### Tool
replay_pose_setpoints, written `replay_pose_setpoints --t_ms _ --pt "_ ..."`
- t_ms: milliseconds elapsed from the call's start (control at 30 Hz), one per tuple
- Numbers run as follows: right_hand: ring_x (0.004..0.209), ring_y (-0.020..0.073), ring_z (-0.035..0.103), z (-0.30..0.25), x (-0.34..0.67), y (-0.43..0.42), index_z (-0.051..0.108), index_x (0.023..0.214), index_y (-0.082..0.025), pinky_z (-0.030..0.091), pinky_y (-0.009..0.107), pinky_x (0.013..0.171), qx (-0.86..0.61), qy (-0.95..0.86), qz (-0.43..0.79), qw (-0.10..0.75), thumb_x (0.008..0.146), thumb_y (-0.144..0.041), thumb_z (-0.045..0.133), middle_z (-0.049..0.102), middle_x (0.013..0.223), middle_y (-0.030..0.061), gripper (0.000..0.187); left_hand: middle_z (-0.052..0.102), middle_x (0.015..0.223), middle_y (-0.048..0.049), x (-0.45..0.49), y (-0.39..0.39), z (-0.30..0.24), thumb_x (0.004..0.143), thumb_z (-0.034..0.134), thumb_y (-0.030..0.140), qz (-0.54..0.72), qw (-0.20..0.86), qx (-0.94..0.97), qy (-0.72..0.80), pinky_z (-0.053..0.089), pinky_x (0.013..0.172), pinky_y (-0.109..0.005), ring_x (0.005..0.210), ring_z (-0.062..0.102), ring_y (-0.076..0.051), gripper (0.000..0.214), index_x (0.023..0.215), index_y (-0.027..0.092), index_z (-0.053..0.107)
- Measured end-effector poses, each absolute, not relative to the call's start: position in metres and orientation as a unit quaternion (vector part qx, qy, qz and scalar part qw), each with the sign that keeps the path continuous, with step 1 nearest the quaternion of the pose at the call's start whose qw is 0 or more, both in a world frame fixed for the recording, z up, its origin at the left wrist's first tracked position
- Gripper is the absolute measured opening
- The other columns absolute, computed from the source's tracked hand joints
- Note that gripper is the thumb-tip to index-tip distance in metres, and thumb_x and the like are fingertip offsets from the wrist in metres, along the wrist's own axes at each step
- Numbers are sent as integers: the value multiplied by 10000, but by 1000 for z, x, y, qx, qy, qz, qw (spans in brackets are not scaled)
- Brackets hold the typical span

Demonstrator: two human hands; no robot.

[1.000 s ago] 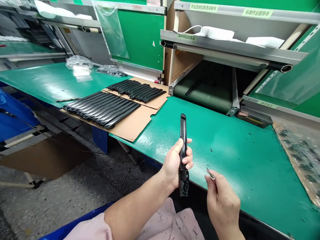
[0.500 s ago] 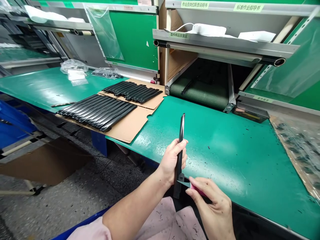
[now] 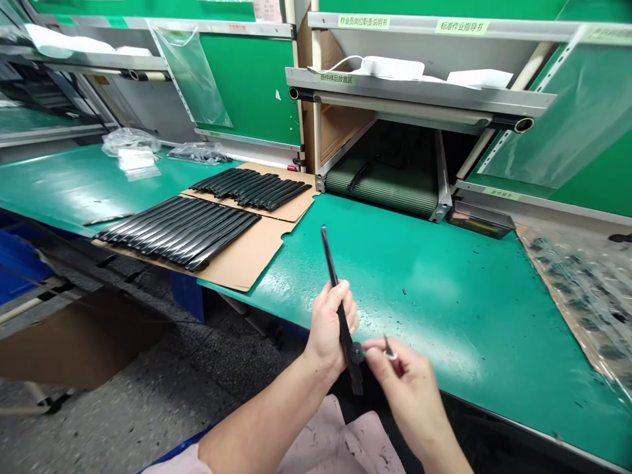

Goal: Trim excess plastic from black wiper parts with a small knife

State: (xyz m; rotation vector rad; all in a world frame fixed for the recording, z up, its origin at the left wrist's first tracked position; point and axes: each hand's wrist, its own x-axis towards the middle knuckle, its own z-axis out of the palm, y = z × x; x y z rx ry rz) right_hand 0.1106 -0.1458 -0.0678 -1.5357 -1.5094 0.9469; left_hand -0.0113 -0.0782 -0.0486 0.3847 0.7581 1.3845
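My left hand (image 3: 326,326) is wrapped round a long, glossy black plastic strip (image 3: 329,253), which it holds tilted, top leaning left, above the table's near edge. Low on the strip a round black lug (image 3: 357,353) sticks out to the right. Thumb and forefinger of my right hand (image 3: 412,392) are at this lug, touching or nearly touching it. The same hand keeps a small knife (image 3: 392,355) with a reddish handle in its curled fingers, the blade pointing up and away from the strip. Part of the handle is hidden by the fingers.
Rows of similar black strips (image 3: 180,227) lie on cardboard sheets (image 3: 264,253) at left. Behind the green table (image 3: 444,283) a conveyor belt (image 3: 390,184) runs under a shelf (image 3: 419,99). Clear plastic trays (image 3: 587,296) lie on the right. Small black scraps dot the tabletop.
The strip's top has swung left. My right hand has turned the knife blade away from the lug to point upward and brought its fingertips to the lug. The view has shifted slightly.
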Motion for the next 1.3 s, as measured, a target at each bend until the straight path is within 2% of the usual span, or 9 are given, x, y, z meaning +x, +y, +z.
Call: replay_pose_setpoints --t_ms 100,233,367,467,667,967,1067,1167,1300 --pt "549 99 386 -59 110 -141 560 640 -160 290 246 518 -587 -595 446 320 852 -529 612 449 603 -19 428 304 563 55 -14 -79 -49 884 605 289 647 662 191 328 386 486 -208 479 331 -72 350 668 178 353" --pt "545 108 386 -51 131 -127 571 647 -172 291 258 525 -623 -571 422 329 826 -558 634 454 584 -21 430 550 740 -20 -24 -86 -50 861 641 249 578 706 270 308 492 782 -280 756 580 -144 198 740 148 521" --pt "684 157 531 -51 147 -121 699 964 -208 401 278 633 -694 -544 279 380 876 -640 539 588 767 15 469 631 938 -36 -30 -87 -53 849 700 241 595 682 294 308 473 935 -324 1009 626 -206 135 836 170 585" --pt "912 185 610 -61 135 -126 639 1230 -217 467 294 783 -689 -544 218 427 993 -545 380 646 1021 57 481 631 986 -29 -26 -86 -52 862 699 272 662 604 313 314 442 1026 -372 1094 611 -223 138 819 176 609" --pt "893 162 653 -83 103 -133 697 1166 -195 514 228 704 -634 -554 136 521 990 -358 500 670 1026 71 311 613 949 0 -15 -92 -43 836 725 256 708 502 356 347 395 1093 -425 1109 607 -222 132 829 213 600" --pt "889 167 640 -84 109 -130 704 1124 -174 515 268 785 -625 -556 -12 548 935 -251 619 689 989 68 221 608 925 -6 -9 -101 -40 852 695 215 709 455 416 341 435 1059 -441 1060 620 -223 123 812 213 580" --pt "883 178 652 -79 129 -127 719 1078 -153 492 273 813 -649 -516 -98 551 927 -281 636 703 987 78 214 606 887 -2 -12 -103 -38 888 658 241 692 466 432 343 487 997 -444 925 646 -193 120 842 211 551" --pt "778 156 657 -73 144 -129 715 1039 -150 471 236 695 -684 -491 -79 534 968 -343 566 713 907 59 254 565 780 18 -14 -99 -34 911 631 344 663 513 416 352 559 679 -318 607 582 -122 187 884 211 503" --pt "552 100 511 -70 133 -140 632 871 -178 356 230 534 -583 -650 123 472 1027 -314 420 582 683 -9 296 341 534 74 -14 -85 -35 886 564 605 608 630 315 366 316 351 -192 381 305 -72 414 911 198 493"
